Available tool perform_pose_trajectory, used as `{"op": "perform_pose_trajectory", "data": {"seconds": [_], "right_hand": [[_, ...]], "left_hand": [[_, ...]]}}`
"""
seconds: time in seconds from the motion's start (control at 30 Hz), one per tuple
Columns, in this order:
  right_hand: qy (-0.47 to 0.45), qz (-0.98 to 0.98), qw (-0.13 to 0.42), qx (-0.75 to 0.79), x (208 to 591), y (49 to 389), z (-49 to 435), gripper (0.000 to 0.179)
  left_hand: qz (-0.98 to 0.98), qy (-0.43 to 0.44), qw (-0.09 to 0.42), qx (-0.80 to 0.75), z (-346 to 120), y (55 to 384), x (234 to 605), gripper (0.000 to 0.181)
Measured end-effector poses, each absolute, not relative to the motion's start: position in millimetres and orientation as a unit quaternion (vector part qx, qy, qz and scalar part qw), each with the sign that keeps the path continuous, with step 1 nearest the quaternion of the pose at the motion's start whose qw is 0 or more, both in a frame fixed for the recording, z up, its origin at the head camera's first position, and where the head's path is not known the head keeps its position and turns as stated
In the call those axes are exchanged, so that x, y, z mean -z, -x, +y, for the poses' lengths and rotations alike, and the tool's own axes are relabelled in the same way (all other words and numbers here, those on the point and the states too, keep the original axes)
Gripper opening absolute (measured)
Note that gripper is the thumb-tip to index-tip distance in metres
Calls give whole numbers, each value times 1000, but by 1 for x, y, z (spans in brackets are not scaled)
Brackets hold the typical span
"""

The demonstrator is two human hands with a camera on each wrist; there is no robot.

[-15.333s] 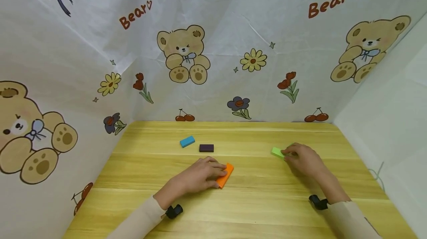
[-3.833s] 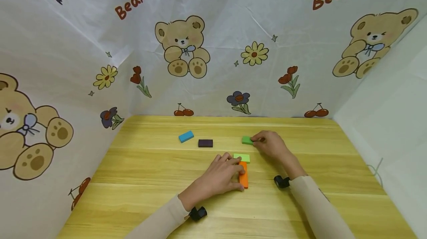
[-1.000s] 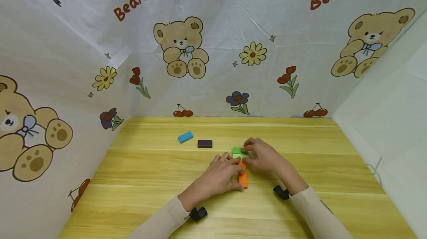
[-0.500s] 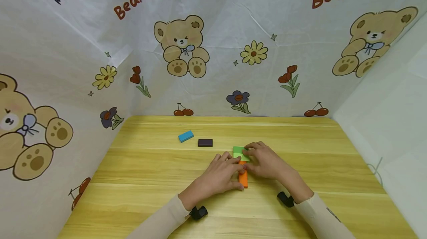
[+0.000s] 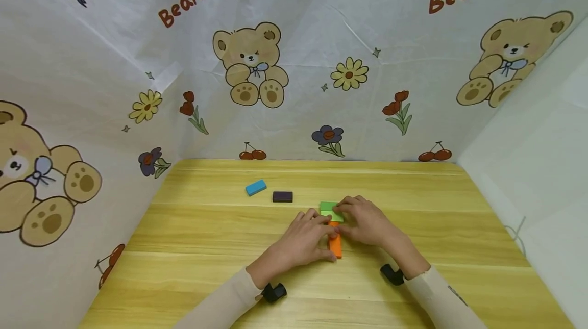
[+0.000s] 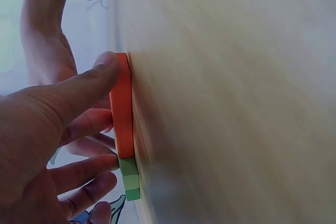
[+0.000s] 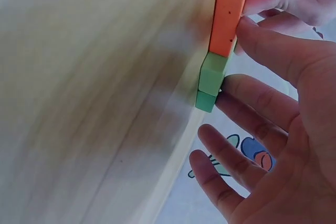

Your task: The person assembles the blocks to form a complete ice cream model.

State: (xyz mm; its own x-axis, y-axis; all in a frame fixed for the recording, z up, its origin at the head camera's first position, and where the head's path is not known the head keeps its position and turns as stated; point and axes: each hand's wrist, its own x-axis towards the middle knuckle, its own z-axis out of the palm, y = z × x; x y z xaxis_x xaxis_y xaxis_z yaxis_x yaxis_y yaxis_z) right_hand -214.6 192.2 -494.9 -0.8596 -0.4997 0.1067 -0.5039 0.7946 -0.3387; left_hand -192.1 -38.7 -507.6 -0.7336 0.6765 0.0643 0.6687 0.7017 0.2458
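An orange block (image 5: 336, 248) lies lengthwise on the table, with a shorter light green block (image 5: 326, 213) across its far end. Against that one's far side sits a green block (image 5: 327, 205). My left hand (image 5: 300, 245) holds the orange block, thumb at its near end and index finger farther along; another fingertip is by the light green block in the left wrist view. My right hand (image 5: 367, 224) touches the row from the right: its thumb meets the orange block (image 7: 231, 14) and its extended fingers reach the green blocks. Fingers partly cover the joint in the head view.
On the wooden table (image 5: 206, 268), a blue block (image 5: 255, 187) and a dark purple block (image 5: 282, 197) lie to the left, behind the row. A bear-printed cloth (image 5: 294, 74) stands along the table's far edge.
Since earlier, the light green and green blocks have come to the orange block's far end. In the last second, my right thumb has shifted from the green blocks to the orange one.
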Motion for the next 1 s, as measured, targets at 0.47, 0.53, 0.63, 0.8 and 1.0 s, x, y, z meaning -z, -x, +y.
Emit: {"op": "perform_pose_trajectory", "data": {"seconds": [0.47,0.53,0.63,0.8,1.0], "right_hand": [[-252,-949,-5,-188,495,216,193,46],[-247,-950,-12,-190,496,216,193,47],[-247,-950,-15,-191,497,215,194,48],[-247,-950,-16,-191,497,215,197,49],[-249,-949,-20,-194,495,215,196,49]], "left_hand": [[919,-345,54,-185,-62,207,499,49],[928,-325,38,-180,-74,216,493,45],[944,-297,-19,-146,-94,232,487,37],[957,-258,-113,-74,-123,251,483,22],[963,-239,-116,-50,-139,262,491,18]]}}
